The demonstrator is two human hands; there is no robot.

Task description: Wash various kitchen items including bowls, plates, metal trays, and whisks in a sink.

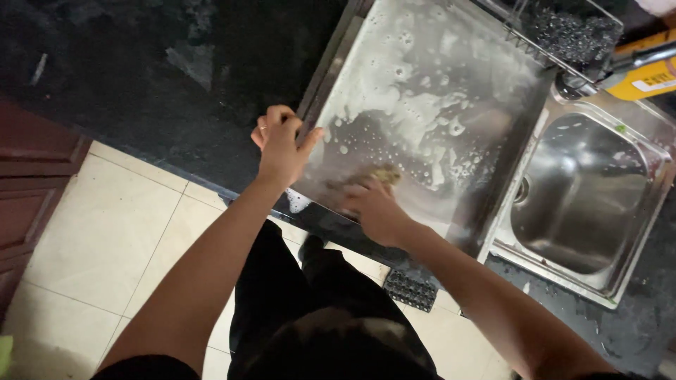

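Observation:
A large steel tray (pixel 451 42), streaked with white suds, lies on the dark countertop next to the sink. My left hand (pixel 280 143) grips its near-left edge, thumb over the rim. My right hand (pixel 373 204) presses a yellowish sponge (pixel 384 173) onto the tray's near part; most of the sponge is hidden under my fingers.
A steel sink basin (pixel 584 193) sits to the right with a tap (pixel 620 63) above it. A yellow bottle (pixel 644 77) and a wire rack (pixel 563 28) stand at the back. The black countertop (pixel 141 70) stretches left. Cream floor tiles (pixel 105 239) and a dark wooden cabinet (pixel 28 183) lie below.

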